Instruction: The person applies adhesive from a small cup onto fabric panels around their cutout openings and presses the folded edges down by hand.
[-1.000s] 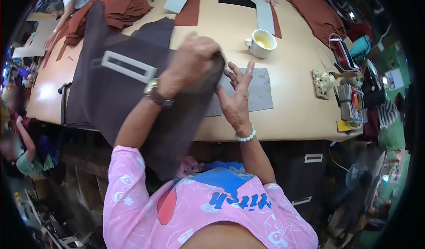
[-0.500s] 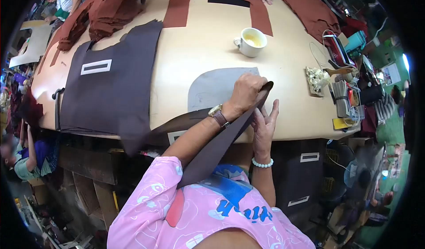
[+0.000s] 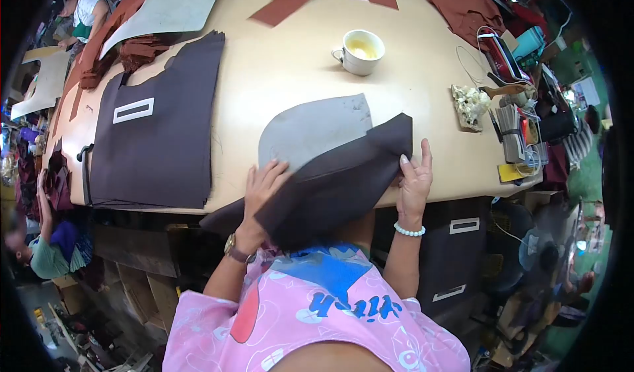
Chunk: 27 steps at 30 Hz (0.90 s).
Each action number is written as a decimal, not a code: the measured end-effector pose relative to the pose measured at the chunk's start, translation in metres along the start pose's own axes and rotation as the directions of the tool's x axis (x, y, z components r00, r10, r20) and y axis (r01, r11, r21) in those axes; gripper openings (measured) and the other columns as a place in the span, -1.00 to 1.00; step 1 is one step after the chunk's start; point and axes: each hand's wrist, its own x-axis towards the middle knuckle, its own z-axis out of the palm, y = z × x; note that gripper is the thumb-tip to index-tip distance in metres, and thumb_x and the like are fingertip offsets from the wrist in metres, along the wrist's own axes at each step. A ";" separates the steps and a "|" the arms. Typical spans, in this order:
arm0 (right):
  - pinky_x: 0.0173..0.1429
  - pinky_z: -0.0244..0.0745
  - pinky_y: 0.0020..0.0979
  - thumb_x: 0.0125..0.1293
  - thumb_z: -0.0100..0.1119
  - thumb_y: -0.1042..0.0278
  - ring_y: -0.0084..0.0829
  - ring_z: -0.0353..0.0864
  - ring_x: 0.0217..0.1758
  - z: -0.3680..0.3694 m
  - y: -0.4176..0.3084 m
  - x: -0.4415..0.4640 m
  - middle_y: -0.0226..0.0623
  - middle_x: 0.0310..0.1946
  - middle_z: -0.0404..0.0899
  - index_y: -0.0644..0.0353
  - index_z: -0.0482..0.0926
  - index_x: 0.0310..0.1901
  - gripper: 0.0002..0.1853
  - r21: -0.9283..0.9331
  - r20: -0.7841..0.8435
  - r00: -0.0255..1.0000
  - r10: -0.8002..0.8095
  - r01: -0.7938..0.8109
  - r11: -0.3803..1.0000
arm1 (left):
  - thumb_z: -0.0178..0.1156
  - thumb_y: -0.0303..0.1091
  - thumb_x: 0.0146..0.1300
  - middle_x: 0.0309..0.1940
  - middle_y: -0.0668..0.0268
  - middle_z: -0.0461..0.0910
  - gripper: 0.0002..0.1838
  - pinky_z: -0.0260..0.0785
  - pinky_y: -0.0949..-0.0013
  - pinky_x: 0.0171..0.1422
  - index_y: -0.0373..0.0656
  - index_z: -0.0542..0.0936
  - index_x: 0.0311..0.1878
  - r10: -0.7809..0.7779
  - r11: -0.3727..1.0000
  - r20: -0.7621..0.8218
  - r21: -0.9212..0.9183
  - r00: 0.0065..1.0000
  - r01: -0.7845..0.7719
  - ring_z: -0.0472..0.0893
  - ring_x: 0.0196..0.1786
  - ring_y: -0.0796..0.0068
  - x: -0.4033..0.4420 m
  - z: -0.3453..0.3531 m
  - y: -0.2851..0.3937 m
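Note:
A dark brown fabric piece [image 3: 337, 187] stretches in front of me at the table's near edge, one corner folded up. My right hand [image 3: 415, 184], with a beaded bracelet, pinches its right edge between thumb and fingers. At the left end, my left hand [image 3: 263, 190] has its fingers spread near the lower edge of a grey curved template [image 3: 310, 131]. The fabric covers part of that hand's side. Beneath the fabric, the template lies flat on the table, its lower right part hidden.
A cup [image 3: 362, 53] with yellowish contents stands beyond the template. A dark fabric stack [image 3: 158, 147] with a white rectangular frame [image 3: 133, 110] lies left. Rust-coloured fabric [image 3: 456, 12] is at the far side. A pale coral-like lump [image 3: 470, 106] sits right. Another person [image 3: 86, 15] is far left.
My left hand has let go of the fabric's upper right corner and moved left and down. The fabric has spread wider across the template. A large pale sheet now covers rust fabric at the back left.

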 end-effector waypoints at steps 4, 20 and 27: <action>-0.09 0.44 -0.57 0.27 -0.05 0.66 -0.55 0.51 -0.16 -0.010 -0.009 0.016 -0.15 -0.12 0.51 0.25 -0.06 0.39 -0.32 -0.022 -0.001 0.999 -0.052 0.052 0.998 | 0.16 -0.40 0.03 0.04 0.19 0.50 -0.66 -0.06 -0.15 0.36 -0.19 0.55 -0.07 -0.092 0.996 0.013 -0.013 0.996 0.093 0.39 0.22 0.17 0.010 -0.018 0.001; 0.36 -0.11 0.18 0.18 0.09 -0.12 0.05 0.18 0.32 0.109 0.021 0.006 -0.04 0.18 0.34 0.26 0.10 0.34 -0.17 -0.593 0.787 0.594 -0.165 0.803 0.065 | 0.16 -0.55 -0.13 -0.25 0.14 0.48 -0.89 0.33 0.18 -0.02 -0.23 0.54 -0.44 -0.298 0.949 -0.260 -0.189 0.919 0.254 0.49 -0.12 0.11 0.076 0.023 -0.025; 0.31 0.04 0.10 0.21 0.10 -0.03 -0.21 0.50 -0.04 0.098 0.003 0.028 -0.17 -0.13 0.52 0.25 0.19 0.29 -0.28 -0.690 0.716 0.696 0.047 0.696 0.200 | 0.18 -0.55 -0.13 -0.42 0.13 0.48 -0.90 0.36 0.20 -0.15 -0.25 0.57 -0.45 -0.275 0.937 -0.247 -0.285 0.929 0.202 0.51 -0.25 0.12 0.120 0.033 -0.045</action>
